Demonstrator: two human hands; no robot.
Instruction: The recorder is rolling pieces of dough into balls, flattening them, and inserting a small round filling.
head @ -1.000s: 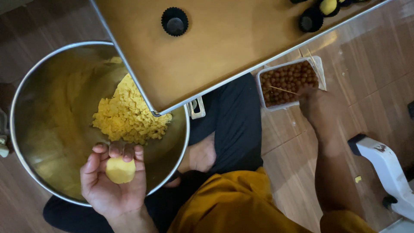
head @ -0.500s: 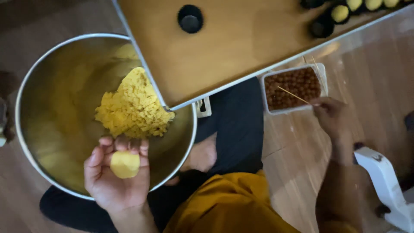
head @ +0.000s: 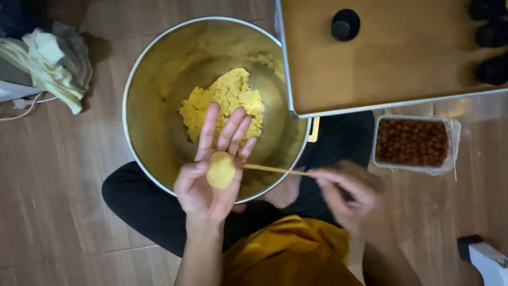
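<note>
- Resting on the open left hand [head: 211,182] is a small yellow dough ball [head: 220,170], lying on the palm with the fingers spread flat above the bowl.
- Right hand [head: 349,198] is pinched narrowly around the end of a thin wooden skewer [head: 275,169]; the skewer's far tip touches or enters the ball's side, and blur hides which.
- Progress, as judged: one ball is formed and is at the skewer stage; whether it is filled cannot be told.
- Steel mixing bowl [head: 159,69] sits on the floor just beyond the hands and holds a sizeable heap of crumbly yellow dough [head: 225,100], so much material appears unshaped.
- Clear tub of small brown round pieces [head: 413,142] sits near the right hand, nearly full.
- Brown tray [head: 381,63] overlaps the bowl's rim and carries dark paper cups [head: 345,24]; the visible nearest cup looks empty.
</note>
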